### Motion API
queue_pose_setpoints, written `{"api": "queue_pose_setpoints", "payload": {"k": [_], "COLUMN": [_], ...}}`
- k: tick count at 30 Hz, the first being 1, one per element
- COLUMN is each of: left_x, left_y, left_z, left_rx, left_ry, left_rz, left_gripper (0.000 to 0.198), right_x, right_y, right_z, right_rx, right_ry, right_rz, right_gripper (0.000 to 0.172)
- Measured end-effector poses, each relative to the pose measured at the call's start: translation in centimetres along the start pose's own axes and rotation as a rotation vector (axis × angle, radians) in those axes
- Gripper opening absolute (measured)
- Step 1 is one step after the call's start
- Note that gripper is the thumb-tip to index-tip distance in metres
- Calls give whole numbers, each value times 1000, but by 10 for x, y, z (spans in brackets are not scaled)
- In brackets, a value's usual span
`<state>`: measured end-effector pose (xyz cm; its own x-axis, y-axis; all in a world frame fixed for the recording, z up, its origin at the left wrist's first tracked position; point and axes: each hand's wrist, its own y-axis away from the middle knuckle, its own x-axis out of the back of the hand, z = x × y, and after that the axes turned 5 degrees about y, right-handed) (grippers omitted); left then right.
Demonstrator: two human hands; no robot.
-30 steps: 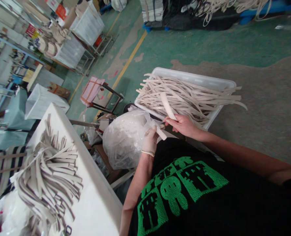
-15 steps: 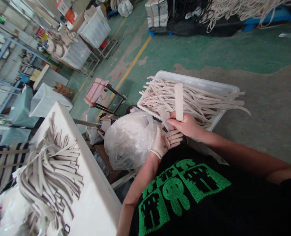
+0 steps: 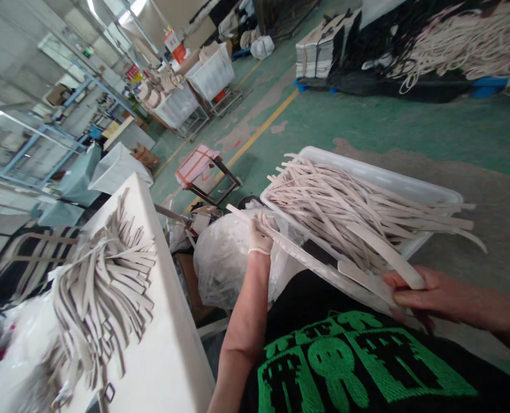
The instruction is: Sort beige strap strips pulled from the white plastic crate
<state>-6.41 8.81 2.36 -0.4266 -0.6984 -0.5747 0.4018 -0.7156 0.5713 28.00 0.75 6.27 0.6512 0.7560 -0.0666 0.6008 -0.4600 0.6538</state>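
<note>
A long pale fabric strip [image 3: 308, 260] runs slantwise in front of my body, from my left hand down toward my right. My left hand [image 3: 261, 234], in a thin white glove, is closed around it near its far end. My right hand [image 3: 442, 293], bare, grips a wider pale strip [image 3: 384, 252] that sticks up over its fingers. Another flat strip end lies just below, also at those fingers. Beyond the hands, a white plastic tub [image 3: 366, 169] holds a heap of similar strips [image 3: 332, 201], several hanging over its right rim.
To the left, a white table [image 3: 172, 321] bears a tied bundle of grey-edged strips [image 3: 104, 281]. A clear plastic bag [image 3: 220, 258] bulges between table and tub. Further off are a pink-topped stool [image 3: 198, 165], wheeled white bins [image 3: 211, 71] and piled cords [image 3: 474, 46].
My hands have moved apart, the left outward to the left, the right toward the lower right. My open left hand has closed on a strip, which now stretches between them.
</note>
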Motion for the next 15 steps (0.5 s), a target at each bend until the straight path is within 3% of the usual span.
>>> {"api": "queue_pose_setpoints", "payload": {"k": [2, 4, 11, 15], "left_x": [1, 6, 30, 35], "left_y": [6, 20, 79, 95], "left_z": [12, 9, -52, -65], "left_rx": [-103, -113, 21, -19], "left_ry": [-61, -140, -394, -522], "left_rz": [-52, -138, -347, -453], "left_gripper": [26, 35, 50, 51], "right_x": [-7, -17, -37, -34], "right_y": [-15, -33, -103, -123], "right_z": [-3, -17, -74, -81], "right_rx": [61, 155, 409, 418], "right_ry": [-13, -26, -245, -271], "right_rz": [26, 93, 342, 477], "right_gripper": [28, 28, 35, 38]}}
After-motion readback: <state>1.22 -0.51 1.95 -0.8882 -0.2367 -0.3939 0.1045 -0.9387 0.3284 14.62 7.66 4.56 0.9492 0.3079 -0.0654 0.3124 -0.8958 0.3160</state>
